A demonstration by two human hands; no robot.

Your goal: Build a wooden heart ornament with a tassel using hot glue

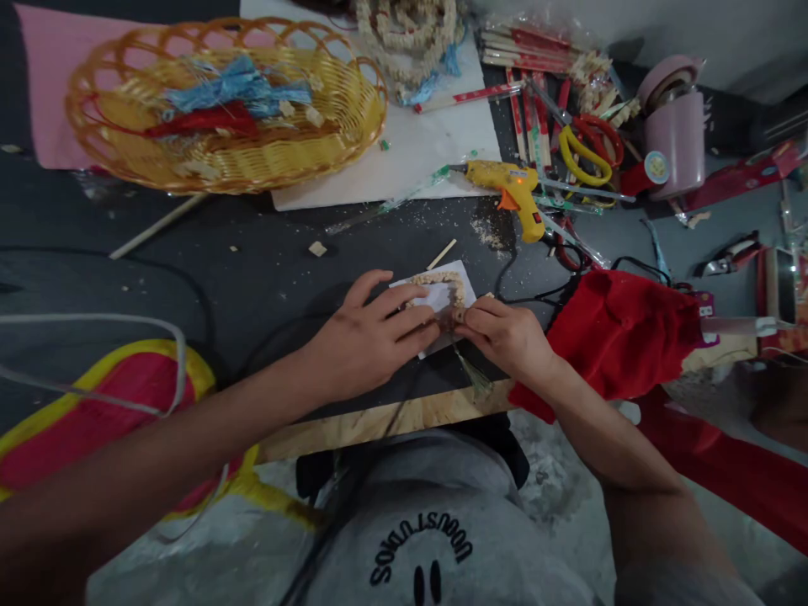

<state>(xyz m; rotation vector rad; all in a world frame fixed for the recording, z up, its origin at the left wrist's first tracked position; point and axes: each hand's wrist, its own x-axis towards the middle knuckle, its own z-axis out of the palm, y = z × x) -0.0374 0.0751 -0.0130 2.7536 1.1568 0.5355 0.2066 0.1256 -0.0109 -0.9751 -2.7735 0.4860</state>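
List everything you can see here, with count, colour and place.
Table: one, dark, centre
Basket: one, yellow, upper left
Tassels: several, blue/red, in basket
Sheet: one, pink, under basket
Board: one, white, top centre
Strands: uncountable, cream, top centre
Wrapped sticks: many, red-white, upper right
Glue gun: one, yellow, right of centre
Scissors: at least two, yellow/red handles, beside gun
Container: one, pink, upper right
Cloth: one, red, right
Card: one, white, near hands
Chain: one, cream, on card
Small tassel: one, greenish, table edge
Shirt: one, grey, bottom
Left hand: one, bare, over card
Right hand: one, bare, pinching chain
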